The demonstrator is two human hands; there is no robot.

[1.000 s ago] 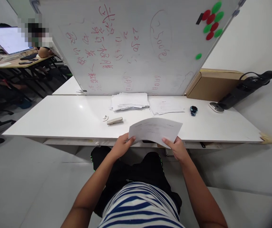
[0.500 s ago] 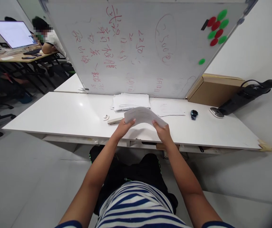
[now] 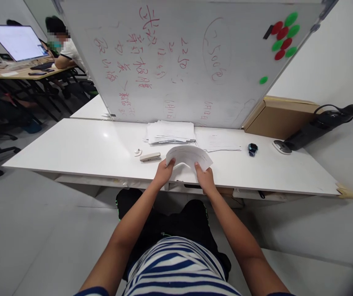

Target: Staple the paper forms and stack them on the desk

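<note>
1. At far left, a monitor (image 3: pixel 17 43) stands on a wooden-topped table (image 3: pixel 19 75).
2. Just beside it sits another person (image 3: pixel 70 52) in a white sleeve, one bent arm resting at that table's edge.
3. The white table (image 3: pixel 71 144) runs across the view, its left end bare and shiny.
4. Along its back edge stands a whiteboard (image 3: pixel 191 78) with red writing turned sideways.
5. A small white object (image 3: pixel 138 152), too small to identify, lies just beside a pale stapler (image 3: pixel 150 157).
6. Right of the stapler, the left hand (image 3: pixel 164 172) grips the left end of a paper, thumb on the near face, fingers closed behind.
7. A stack of papers (image 3: pixel 170 130) lies beyond, near the whiteboard's foot, its edges uneven.
8. The held paper (image 3: pixel 189 154) arches between both hands above the table's front part; whether it is one sheet or several, I cannot tell.
9. The right hand (image 3: pixel 205 179) pinches its right end, thumb likewise on the near side, fingers closed.
10. Loose sheets (image 3: pixel 221 142) lie flat beside the stack.
11. A dark watch (image 3: pixel 252 149) rests farther right.
12. Red and green magnets (image 3: pixel 284 41) cluster on the whiteboard, a cardboard box (image 3: pixel 283 117) leaning below.
13. A mouse (image 3: pixel 282 146) lies next to a tilted black bottle (image 3: pixel 323 123).
</note>
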